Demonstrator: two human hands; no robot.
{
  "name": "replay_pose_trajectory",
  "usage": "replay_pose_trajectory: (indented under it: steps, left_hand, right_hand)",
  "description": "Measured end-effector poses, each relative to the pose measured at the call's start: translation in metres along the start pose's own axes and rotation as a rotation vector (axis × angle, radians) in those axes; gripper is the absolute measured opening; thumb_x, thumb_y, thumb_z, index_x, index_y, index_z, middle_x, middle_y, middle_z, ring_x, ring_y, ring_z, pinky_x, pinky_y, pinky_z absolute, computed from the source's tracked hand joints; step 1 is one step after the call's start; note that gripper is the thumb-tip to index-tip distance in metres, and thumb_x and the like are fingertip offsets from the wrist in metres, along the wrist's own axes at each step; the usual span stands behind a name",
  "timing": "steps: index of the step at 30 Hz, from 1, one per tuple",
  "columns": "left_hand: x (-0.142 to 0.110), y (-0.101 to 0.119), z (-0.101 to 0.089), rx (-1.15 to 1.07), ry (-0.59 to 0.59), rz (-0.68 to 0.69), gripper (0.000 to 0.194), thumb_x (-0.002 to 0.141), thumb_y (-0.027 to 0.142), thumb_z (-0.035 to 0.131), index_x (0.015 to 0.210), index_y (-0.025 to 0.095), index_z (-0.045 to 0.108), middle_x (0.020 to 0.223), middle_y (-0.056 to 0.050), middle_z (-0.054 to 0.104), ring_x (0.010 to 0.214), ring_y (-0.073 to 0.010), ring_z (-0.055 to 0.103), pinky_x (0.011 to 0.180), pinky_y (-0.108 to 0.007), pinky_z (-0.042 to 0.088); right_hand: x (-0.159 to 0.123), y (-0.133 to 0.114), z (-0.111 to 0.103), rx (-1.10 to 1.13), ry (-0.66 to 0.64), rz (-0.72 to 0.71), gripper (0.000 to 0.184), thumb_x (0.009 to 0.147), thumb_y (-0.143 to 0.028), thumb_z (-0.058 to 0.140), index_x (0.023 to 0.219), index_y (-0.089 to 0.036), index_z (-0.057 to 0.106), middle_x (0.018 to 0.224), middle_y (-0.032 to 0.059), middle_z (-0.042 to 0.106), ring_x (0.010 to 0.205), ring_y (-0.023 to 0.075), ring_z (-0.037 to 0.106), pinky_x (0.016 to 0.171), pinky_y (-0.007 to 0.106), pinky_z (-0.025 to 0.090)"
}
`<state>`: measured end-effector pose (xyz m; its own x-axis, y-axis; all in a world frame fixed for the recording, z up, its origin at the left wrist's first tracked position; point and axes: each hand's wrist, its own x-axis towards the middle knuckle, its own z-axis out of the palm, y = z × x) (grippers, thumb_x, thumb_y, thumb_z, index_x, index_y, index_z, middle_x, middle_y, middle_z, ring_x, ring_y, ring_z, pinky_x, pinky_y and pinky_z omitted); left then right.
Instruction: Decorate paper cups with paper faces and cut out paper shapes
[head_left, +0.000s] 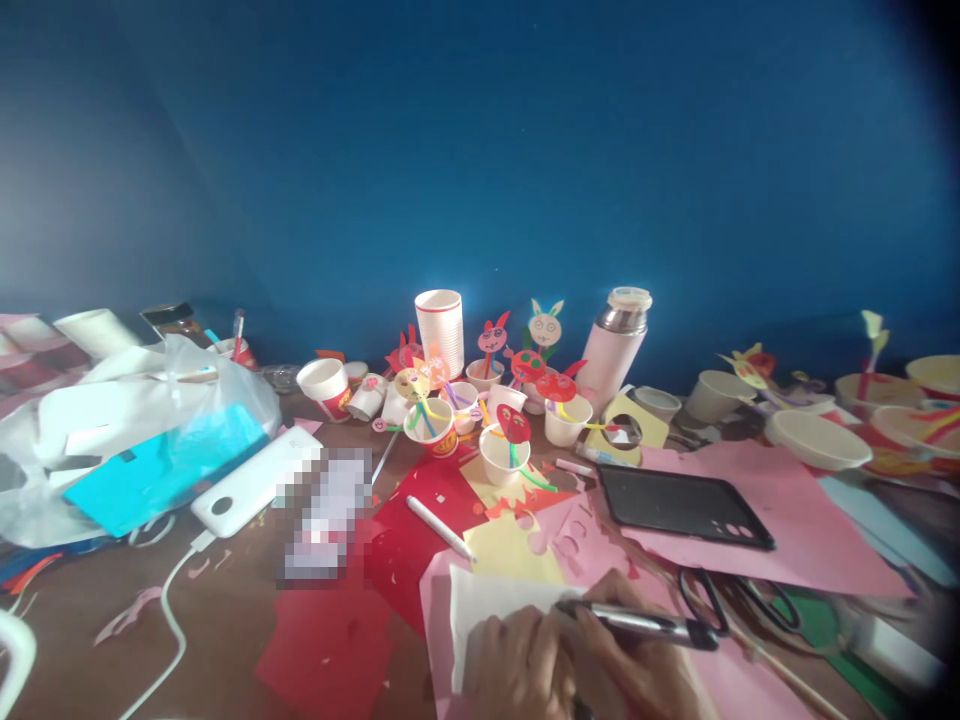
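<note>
Right hand [637,665] grips a silver-and-black marker [637,622], fingers closed round the barrel, tip hidden, above a white paper sheet [499,620]. Left hand [517,668] rests on that sheet, fingers close together, not gripping anything. The sheet lies on pink craft paper [436,640]. Black-handled scissors [694,598] lie just beside the right hand. Paper-cup figures [499,450] stand well apart, near the blue wall [480,150].

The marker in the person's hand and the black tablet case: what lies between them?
In the head view, pink paper lies between the marker and the black tablet case.
</note>
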<state>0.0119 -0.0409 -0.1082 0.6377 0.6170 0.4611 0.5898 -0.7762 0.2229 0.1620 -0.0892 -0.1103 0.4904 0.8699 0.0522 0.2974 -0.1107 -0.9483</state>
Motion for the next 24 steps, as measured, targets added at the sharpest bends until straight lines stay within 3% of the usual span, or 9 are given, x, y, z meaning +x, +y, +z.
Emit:
replay_pose_trajectory:
  steps: [5, 10, 14, 20, 24]
  left_hand:
    - [-0.003, -0.002, 0.007, -0.027, 0.013, -0.005, 0.022, 0.079, 0.019, 0.055, 0.100, 0.023, 0.061, 0.087, -0.002, 0.065, 0.062, -0.0179, 0.051, 0.059, -0.032, 0.038]
    - [-0.001, 0.002, 0.006, -0.019, 0.042, -0.019, 0.019, 0.077, 0.019, 0.055, 0.094, 0.023, 0.062, 0.085, -0.002, 0.064, 0.063, -0.0179, 0.050, 0.058, -0.031, 0.039]
    - [-0.001, 0.003, 0.006, 0.017, 0.047, -0.018, 0.017, 0.079, 0.021, 0.054, 0.093, 0.025, 0.062, 0.084, -0.001, 0.063, 0.062, -0.0175, 0.050, 0.058, -0.030, 0.040]
    - [-0.006, 0.001, 0.013, 0.110, -0.033, 0.051, 0.015, 0.082, 0.026, 0.052, 0.091, 0.024, 0.063, 0.083, -0.004, 0.060, 0.066, -0.0185, 0.052, 0.061, -0.031, 0.041]
    - [-0.007, 0.001, 0.012, 0.079, -0.008, 0.024, 0.020, 0.079, 0.025, 0.056, 0.098, 0.023, 0.063, 0.087, -0.004, 0.060, 0.067, -0.0181, 0.052, 0.061, -0.031, 0.042]
  right_hand:
    - [0.000, -0.003, 0.000, -0.127, 0.000, -0.065, 0.033, 0.082, -0.048, 0.053, 0.064, -0.022, 0.044, 0.048, -0.0051, 0.052, 0.041, 0.0096, 0.048, 0.041, 0.019, 0.040]
    - [0.002, -0.008, -0.008, -0.240, -0.048, -0.128, 0.028, 0.085, -0.044, 0.049, 0.069, -0.021, 0.048, 0.054, -0.0032, 0.058, 0.047, 0.0108, 0.055, 0.050, 0.020, 0.046]
    - [0.004, -0.008, -0.015, -0.246, -0.136, -0.162, 0.025, 0.084, -0.042, 0.051, 0.069, -0.021, 0.048, 0.054, -0.0029, 0.057, 0.046, 0.0111, 0.056, 0.048, 0.019, 0.047]
    - [0.002, -0.007, -0.009, -0.203, -0.097, -0.110, 0.028, 0.083, -0.042, 0.052, 0.064, -0.022, 0.044, 0.049, -0.0036, 0.055, 0.042, 0.0105, 0.052, 0.042, 0.018, 0.043]
    - [0.001, -0.012, -0.005, -0.171, -0.077, -0.046, 0.031, 0.084, -0.047, 0.050, 0.066, -0.022, 0.046, 0.052, -0.0033, 0.055, 0.044, 0.0107, 0.052, 0.041, 0.018, 0.043]
